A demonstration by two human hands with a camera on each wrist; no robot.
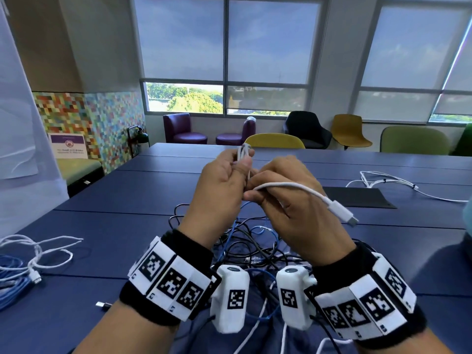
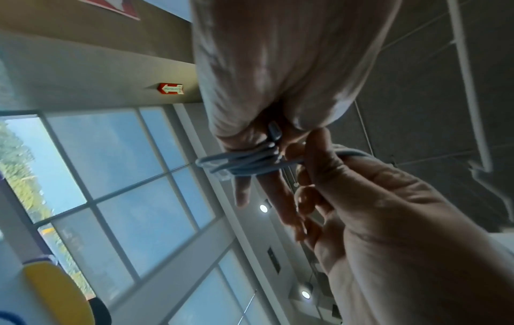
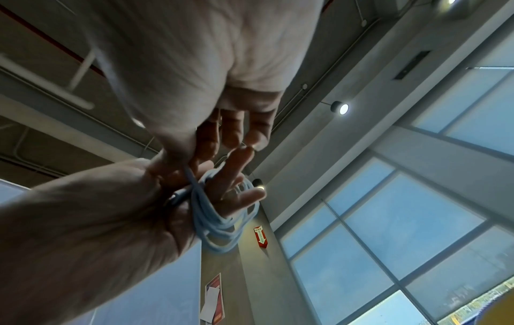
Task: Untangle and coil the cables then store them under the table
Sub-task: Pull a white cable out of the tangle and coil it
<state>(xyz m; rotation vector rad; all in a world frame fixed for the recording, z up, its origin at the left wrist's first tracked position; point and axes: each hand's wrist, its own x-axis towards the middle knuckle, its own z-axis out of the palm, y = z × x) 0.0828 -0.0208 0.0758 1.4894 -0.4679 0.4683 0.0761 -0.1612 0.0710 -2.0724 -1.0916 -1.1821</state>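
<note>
Above the blue table (image 1: 127, 190), my left hand (image 1: 241, 163) grips a small coil of white cable (image 1: 244, 153), its loops wound round the fingers. The coil (image 2: 236, 161) shows in the left wrist view, and the same coil (image 3: 217, 222) hangs off the fingers in the right wrist view. My right hand (image 1: 251, 194) pinches the cable's free tail just beside the left hand. The tail arcs right and ends in a white USB plug (image 1: 342, 212) hanging in the air. Below both hands lies a tangle of black and blue cables (image 1: 252, 241).
A loose white cable (image 1: 38, 251) and a blue cable bundle (image 1: 12, 279) lie at the left edge, with a small plug (image 1: 103, 305) near my left forearm. Another white cable (image 1: 383, 181) and a black mat (image 1: 357, 198) lie at the right. Chairs line the far side.
</note>
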